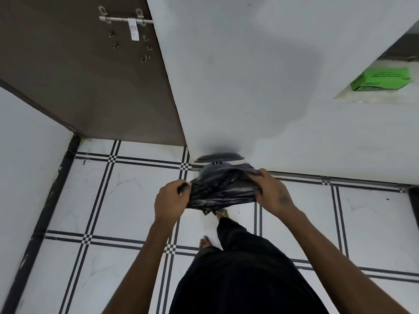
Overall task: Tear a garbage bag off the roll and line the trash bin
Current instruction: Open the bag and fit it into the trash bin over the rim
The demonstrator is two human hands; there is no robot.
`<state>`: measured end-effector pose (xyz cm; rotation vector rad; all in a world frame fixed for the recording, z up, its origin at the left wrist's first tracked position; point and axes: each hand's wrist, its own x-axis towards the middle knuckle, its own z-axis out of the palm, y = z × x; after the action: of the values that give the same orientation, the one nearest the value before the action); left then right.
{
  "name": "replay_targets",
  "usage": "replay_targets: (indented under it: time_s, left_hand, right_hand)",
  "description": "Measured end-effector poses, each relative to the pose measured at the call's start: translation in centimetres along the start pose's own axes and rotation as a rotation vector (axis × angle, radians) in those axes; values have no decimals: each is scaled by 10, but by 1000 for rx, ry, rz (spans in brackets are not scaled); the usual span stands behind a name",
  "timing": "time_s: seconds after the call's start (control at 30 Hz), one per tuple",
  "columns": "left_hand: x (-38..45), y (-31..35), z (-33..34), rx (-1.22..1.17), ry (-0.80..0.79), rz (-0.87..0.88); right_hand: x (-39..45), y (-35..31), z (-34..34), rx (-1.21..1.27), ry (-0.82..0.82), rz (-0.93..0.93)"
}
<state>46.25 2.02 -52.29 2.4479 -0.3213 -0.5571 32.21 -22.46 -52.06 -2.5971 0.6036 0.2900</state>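
Observation:
A crumpled black garbage bag (223, 189) is stretched between both hands above the floor. My left hand (170, 201) grips its left end and my right hand (272, 192) grips its right end. Just behind the bag, against the wall, stands a dark grey trash bin (205, 172) with its lid (218, 157) raised; the bag hides most of the bin's opening. A green box (381, 80) rests on a ledge at the upper right; whether it holds the roll I cannot tell.
A brown door (90, 75) with a metal bolt (127, 19) stands open at the upper left. White walls close in on the left and behind the bin. The floor is white tile with black lines. My bare feet (205, 243) and dark trousers are below the bag.

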Motion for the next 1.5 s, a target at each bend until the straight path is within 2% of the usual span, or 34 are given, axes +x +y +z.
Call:
replay_targets:
  time_s: [0.1, 0.2, 0.3, 0.37, 0.47, 0.57, 0.63, 0.7, 0.8, 0.87, 0.93, 1.0, 1.07, 1.13, 1.2, 1.27, 1.4, 1.5]
  left_hand:
    - [11, 6, -9, -337, 117, -246]
    - [22, 15, -14, -615, 128, -409]
    - [29, 30, -16, -775, 41, -393]
    - [33, 38, -20, -797, -45, -329]
    - [33, 41, -26, -633, -184, -144]
    - [30, 35, -27, -182, -267, -3]
    - [30, 31, -23, 110, -257, 11]
    - [30, 27, -18, 293, -217, -3]
    - [31, 26, -13, 333, -175, -50]
    - [34, 28, -12, 148, -131, -143]
    - [39, 34, -13, -222, -64, -275]
    - [41, 41, -14, -634, -62, -414]
    - [41, 49, -15, -945, -65, -524]
    - [40, 55, -17, -1143, -40, -600]
    - [39, 57, -18, -1202, -16, -653]
    - [37, 58, -17, -1125, -44, -647]
    - [34, 50, -11, -700, -61, -463]
    - [30, 39, -13, -451, 17, -346]
  right_hand:
    - [-8, -4, -2, -92, -89, -116]
    - [-17, -3, 6, -236, -167, -216]
    - [-20, 3, 19, -320, -156, -225]
    - [-19, 12, 23, -353, -157, -152]
    - [-14, 30, 16, -413, -126, -9]
    - [-5, 41, 7, -382, -29, 81]
    - [1, 41, 4, -262, 82, 174]
    - [9, 41, 3, -145, 166, 295]
    - [18, 47, 5, -232, 111, 348]
    - [18, 54, 8, -350, 75, 265]
    - [14, 61, 13, -381, 68, 167]
    - [8, 65, 20, -375, 55, 90]
    - [7, 69, 26, -382, 80, -19]
    - [8, 72, 28, -378, 75, -127]
    - [8, 69, 23, -355, 58, -171]
    - [9, 66, 18, -332, 59, -170]
    - [15, 56, 13, -315, -23, -93]
    - [18, 53, 7, -245, -18, 100]
